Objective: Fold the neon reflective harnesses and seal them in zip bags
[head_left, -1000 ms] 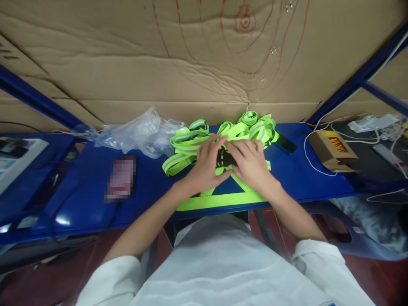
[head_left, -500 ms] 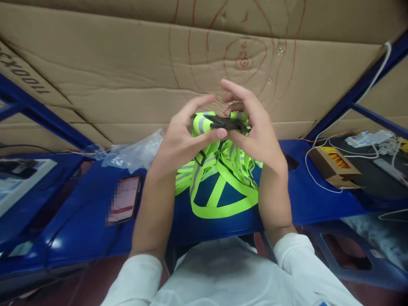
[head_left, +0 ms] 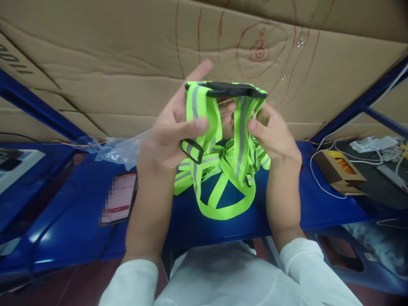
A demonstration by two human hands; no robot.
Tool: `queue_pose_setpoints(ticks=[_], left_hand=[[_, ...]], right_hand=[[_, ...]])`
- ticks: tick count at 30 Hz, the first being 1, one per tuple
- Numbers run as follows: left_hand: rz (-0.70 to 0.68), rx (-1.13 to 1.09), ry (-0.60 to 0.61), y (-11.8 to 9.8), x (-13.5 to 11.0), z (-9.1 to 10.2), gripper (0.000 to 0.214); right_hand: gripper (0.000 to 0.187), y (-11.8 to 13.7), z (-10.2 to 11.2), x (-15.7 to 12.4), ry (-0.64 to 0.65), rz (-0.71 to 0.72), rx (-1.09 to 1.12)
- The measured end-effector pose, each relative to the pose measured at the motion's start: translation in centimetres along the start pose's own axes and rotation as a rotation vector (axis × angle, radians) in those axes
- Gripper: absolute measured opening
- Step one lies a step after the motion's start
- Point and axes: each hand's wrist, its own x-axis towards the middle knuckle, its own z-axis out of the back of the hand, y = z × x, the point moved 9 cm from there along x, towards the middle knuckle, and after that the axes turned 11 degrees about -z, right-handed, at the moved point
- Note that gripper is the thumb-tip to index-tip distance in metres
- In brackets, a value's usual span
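Between my hands a neon-yellow reflective harness (head_left: 241, 127) with grey stripes is held up, its black-edged part (head_left: 231, 89) on top. My left hand (head_left: 174, 131) grips the left strap with the thumb across its front, the index finger stretched up past it. By that thumb hangs a black slider buckle (head_left: 191, 151). On the right, my right hand (head_left: 274, 131) pinches the other strap between thumb and fingers; some of its fingers are hidden behind the straps. The lower loops of the harness hang down to a heap of the same webbing on the blue table (head_left: 204, 229).
A phone (head_left: 119, 199) lies on the table left of my forearm, with a crumpled clear plastic bag (head_left: 123, 148) behind it. To the right are an open cardboard box (head_left: 339, 172) and a white cable (head_left: 315, 178). A cardboard wall (head_left: 127, 63) with red drawn rings stands behind.
My hands have moved apart and raised the harness. Its black-edged part, bunched between my fingers before, is now spread out, and the straps hang down from it.
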Motion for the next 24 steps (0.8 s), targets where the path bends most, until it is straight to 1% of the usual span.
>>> queue_pose_setpoints(ticks=[1,2,4,6,7,9,12,13,15,17,19,21,24], left_hand=[[0.016,-0.017,0.008,0.2,-0.1,-0.1,0.097],[0.017,-0.018,-0.010,0.4,-0.1,-0.1,0.092],[-0.006,0.026,-0.105,0.7,-0.1,0.2,0.074],[-0.004,0.085,-0.176,1.2,-0.1,0.3,0.052],[0.011,0.093,-0.182,1.6,-0.1,0.0,0.043],[0.048,0.041,-0.150,2.3,0.0,-0.7,0.028],[0.101,-0.064,-0.079,3.3,0.1,-1.4,0.015],[0.111,-0.051,-0.074,3.5,0.1,-1.2,0.015],[0.104,0.048,-0.102,3.9,0.1,-0.4,0.021],[0.114,0.128,-0.150,4.5,0.1,0.6,0.032],[0.148,0.140,-0.178,5.3,0.0,1.1,0.041],[0.146,0.135,-0.169,5.7,0.2,1.0,0.044],[0.064,0.104,-0.125,5.6,0.7,0.8,0.048]], right_hand=[[0.076,-0.2,-0.3,0.1,-0.004,-0.016,0.051],[0.069,-0.4,-0.6,0.1,-0.010,-0.036,0.094],[0.057,-0.8,-1.1,0.3,-0.023,-0.081,0.161],[0.051,-1.2,-1.5,0.4,-0.028,-0.118,0.195],[0.049,-1.4,-1.6,0.5,-0.034,-0.131,0.201],[0.046,-1.8,-1.7,0.7,-0.051,-0.145,0.197],[0.043,-2.4,-1.6,1.0,-0.086,-0.138,0.182],[0.042,-2.5,-1.5,1.1,-0.104,-0.126,0.176],[0.040,-2.4,-0.9,1.2,-0.171,-0.073,0.160],[0.038,-1.9,0.0,1.1,-0.254,-0.008,0.123],[0.035,-1.4,0.8,0.8,-0.305,0.030,0.052],[0.032,-1.2,0.9,0.8,-0.304,0.035,-0.018],[0.029,-1.6,0.1,0.9,-0.264,0.016,-0.017]])
